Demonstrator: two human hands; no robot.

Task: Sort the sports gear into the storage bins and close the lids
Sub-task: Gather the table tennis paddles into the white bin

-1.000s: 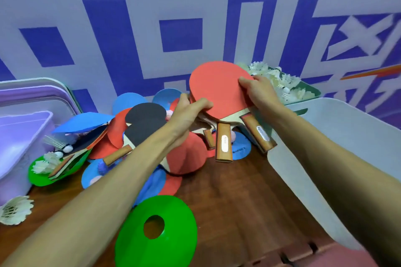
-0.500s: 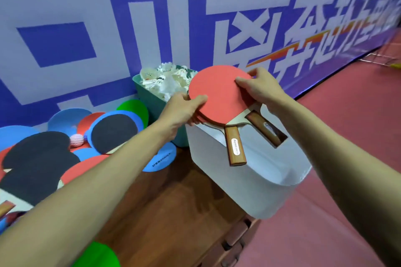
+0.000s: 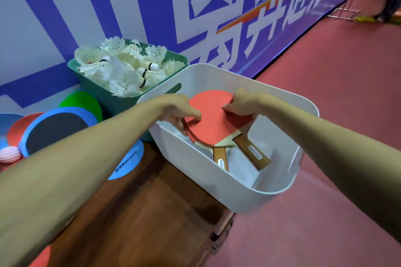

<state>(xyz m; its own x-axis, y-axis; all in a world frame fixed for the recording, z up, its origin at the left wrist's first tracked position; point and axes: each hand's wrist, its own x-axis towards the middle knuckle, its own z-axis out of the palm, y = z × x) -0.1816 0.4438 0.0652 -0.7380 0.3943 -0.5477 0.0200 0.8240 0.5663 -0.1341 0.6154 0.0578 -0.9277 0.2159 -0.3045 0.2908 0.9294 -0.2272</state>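
A stack of red table tennis paddles [image 3: 213, 124] with wooden handles hangs inside the white bin [image 3: 217, 178], below its rim. My left hand [image 3: 181, 111] grips the left edge of the stack, thumb on the top red face. My right hand [image 3: 239, 105] grips the far right edge, fingers curled over the top. The two handles point toward me. A green bin [image 3: 102, 91] behind the white one is heaped with white shuttlecocks [image 3: 125, 65].
The white bin overhangs the right end of the wooden table [image 3: 141, 212]. Flat blue, red and green discs and a black-faced paddle [image 3: 54, 130] lie at the left beside a pink ball [image 3: 9, 154]. A blue banner wall stands behind; red floor lies to the right.
Both hands have carried the paddle stack from the pile on the table rightward, over the white bin, then down inside it. The view has swung right with them.
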